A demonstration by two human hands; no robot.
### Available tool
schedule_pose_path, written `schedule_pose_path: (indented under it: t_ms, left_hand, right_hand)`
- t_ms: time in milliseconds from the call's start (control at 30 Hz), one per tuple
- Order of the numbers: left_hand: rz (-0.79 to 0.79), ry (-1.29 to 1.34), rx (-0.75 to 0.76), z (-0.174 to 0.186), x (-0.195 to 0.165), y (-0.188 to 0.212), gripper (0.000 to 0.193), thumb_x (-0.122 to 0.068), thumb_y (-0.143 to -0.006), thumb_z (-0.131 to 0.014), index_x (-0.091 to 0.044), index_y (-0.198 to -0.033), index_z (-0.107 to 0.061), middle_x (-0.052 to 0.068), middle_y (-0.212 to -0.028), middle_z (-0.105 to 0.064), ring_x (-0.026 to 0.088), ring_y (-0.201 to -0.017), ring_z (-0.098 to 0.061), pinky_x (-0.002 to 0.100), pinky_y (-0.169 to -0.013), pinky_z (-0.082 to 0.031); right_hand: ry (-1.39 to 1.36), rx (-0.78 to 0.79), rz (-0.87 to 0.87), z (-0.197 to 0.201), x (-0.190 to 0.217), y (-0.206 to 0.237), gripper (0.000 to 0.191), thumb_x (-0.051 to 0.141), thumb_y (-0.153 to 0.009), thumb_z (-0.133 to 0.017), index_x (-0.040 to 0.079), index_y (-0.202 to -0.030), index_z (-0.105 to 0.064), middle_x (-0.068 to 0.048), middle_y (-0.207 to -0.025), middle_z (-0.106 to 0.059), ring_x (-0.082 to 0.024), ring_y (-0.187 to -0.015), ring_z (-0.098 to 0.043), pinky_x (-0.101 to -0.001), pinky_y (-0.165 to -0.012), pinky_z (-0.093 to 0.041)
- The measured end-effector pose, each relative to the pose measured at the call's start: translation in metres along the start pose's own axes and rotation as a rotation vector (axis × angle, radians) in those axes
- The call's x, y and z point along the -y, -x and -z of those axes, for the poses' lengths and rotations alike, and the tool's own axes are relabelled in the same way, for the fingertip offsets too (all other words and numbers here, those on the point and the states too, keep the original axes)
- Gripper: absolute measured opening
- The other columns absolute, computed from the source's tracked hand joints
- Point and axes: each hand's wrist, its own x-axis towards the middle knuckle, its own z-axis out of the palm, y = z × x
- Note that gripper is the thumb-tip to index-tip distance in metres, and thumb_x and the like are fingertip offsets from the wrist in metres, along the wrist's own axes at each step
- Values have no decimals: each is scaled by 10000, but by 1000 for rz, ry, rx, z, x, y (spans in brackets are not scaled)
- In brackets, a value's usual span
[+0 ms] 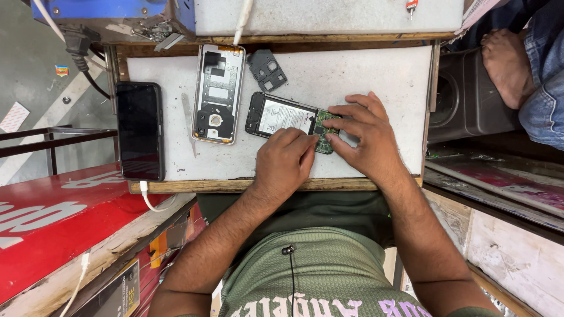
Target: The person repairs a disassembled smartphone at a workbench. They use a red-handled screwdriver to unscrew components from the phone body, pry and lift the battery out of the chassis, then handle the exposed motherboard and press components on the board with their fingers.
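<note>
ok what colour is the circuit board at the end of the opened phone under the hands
Green, on the circuit board of the opened phone; the head view shows it between both hands.

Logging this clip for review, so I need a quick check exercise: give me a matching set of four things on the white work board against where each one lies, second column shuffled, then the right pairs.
Things
1. black phone, screen up
2. detached back frame
3. small dark plastic cover
4. opened phone with battery showing

Places
A. under the fingers of the left hand and right hand
B. far left edge of the board, cable plugged in
C. near the top edge, right of the frame
D. between the black phone and the opened phone

Pairs: 1-B, 2-D, 3-C, 4-A
</note>
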Motion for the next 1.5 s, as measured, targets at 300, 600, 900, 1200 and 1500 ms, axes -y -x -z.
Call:
schedule_pose_path:
  t_ms: [300, 600, 900, 1200, 1500]
  left_hand:
    - [4, -9, 16, -3, 1, 0, 146, -63, -903, -755, -61, -1049, -753, 48, -937, -682, 214, -878, -680, 356, -731, -590]
    - [-5, -10, 8, -1, -2, -3, 133, -56, -912, -744, -66, -1045, -746, 51, -932, -659, 235, -884, -678, 378, -735, -581]
    - [-12, -12, -2, 0, -4, -5, 170, -29, -909, -735, -56, -1077, -737, 57, -955, -632, 238, -891, -676, 374, -736, -581]
    - [-18, -60, 2, -5, -5, -6, 199, -8, -881, -735, -72, -1068, -751, 44, -958, -639, 225, -867, -673, 362, -694, -579]
    - [-22, -93, -22, -7, -5, -5, 215, -18, -860, -731, -88, -1063, -749, 35, -972, -644, 216, -883, -680, 355, -687, -583]
  right_hand:
    - [-1, 0, 4, -2, -3, 0, 253, 181, -853, -858, 158, -1096, -791, -30, -1298, -716, -276, -1401, -500, -582, -1280, -233]
    - [-5, -16, 20, -2, -3, -1, 252, 176, -852, -860, 157, -1093, -792, -31, -1290, -717, -281, -1393, -505, -588, -1276, -238]
    - [1, -16, 22, -1, -2, -1, 248, 160, -850, -857, 144, -1090, -796, -40, -1284, -721, -293, -1383, -515, -585, -1274, -247]
    - [-13, -29, 23, -2, -2, -1, 252, 158, -844, -863, 141, -1087, -799, -40, -1272, -730, -295, -1374, -523, -579, -1271, -259]
    - [-17, -39, 30, -1, -1, -1, 248, 151, -852, -851, 148, -1095, -799, -38, -1274, -725, -304, -1375, -528, -574, -1270, -276]
